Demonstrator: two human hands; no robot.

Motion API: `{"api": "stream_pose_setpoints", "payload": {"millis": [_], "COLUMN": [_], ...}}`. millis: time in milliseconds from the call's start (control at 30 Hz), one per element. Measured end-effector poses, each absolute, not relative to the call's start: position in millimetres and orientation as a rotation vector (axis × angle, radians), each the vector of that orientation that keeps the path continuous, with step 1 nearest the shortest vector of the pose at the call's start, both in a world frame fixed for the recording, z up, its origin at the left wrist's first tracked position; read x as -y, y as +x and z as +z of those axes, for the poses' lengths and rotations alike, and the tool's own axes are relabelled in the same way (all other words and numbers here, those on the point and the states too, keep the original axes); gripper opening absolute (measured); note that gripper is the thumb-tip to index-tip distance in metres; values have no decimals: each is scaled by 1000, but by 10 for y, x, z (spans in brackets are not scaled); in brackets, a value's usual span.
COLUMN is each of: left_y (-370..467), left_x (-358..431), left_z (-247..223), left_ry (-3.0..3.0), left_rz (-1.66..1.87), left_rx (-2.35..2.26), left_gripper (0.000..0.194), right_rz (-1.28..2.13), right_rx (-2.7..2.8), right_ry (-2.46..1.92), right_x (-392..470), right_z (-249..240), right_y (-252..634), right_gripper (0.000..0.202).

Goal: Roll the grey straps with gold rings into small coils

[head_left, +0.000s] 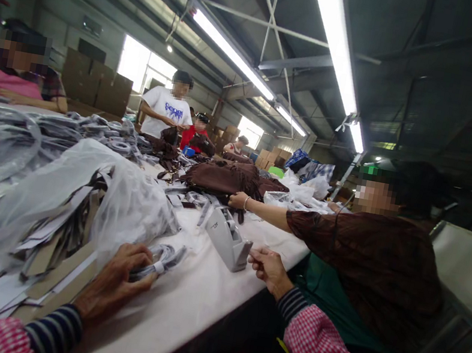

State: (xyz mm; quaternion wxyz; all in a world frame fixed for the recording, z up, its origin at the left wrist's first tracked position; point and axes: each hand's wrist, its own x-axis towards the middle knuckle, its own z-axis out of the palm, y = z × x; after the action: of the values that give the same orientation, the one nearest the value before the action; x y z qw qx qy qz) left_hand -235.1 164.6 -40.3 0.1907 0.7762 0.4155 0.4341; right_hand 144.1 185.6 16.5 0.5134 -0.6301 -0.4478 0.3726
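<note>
Gray coil in hand, left of the tape dispenser
The left hand curls palm-down around the coil; just right of the dispenser, the right hand presses thumb to forefinger, though what it pinches I cannot tell.

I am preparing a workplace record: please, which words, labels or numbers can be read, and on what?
White T-shirt: large blue letters, possibly "SCOR", too blurred to be sure.
Grey tape dispenser: small dark mark, too small to read.
No other text is readable.
</note>
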Motion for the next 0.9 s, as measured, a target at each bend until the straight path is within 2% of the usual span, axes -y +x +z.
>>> {"api": "stream_pose_setpoints", "payload": {"millis": [233, 433, 567, 900], "left_y": [-2300, -2123, -2093, -2104], "left_x": [-1582, -1477, -1402, -1388], "left_z": [-267, -175, -160, -155], "left_ry": [2022, 1963, 2099, 2293], "left_rz": [1234, 1373, 1435, 1478], "left_rx": [-1131, -1138, -1157, -1223], "left_gripper": [27, 21, 17, 15], "right_rz": [823, 1050, 1262, 1245], "right_rx": [1207, 1423, 1345, 1272], "right_ry": [-1590, -1364, -1073, -1047], "right_x": [-1698, -1235, -1094, -1266], "right_z": [156, 191, 172, -5], "right_y": [1363, 608, -92, -441], "right_gripper": [26, 30, 34, 36]}}
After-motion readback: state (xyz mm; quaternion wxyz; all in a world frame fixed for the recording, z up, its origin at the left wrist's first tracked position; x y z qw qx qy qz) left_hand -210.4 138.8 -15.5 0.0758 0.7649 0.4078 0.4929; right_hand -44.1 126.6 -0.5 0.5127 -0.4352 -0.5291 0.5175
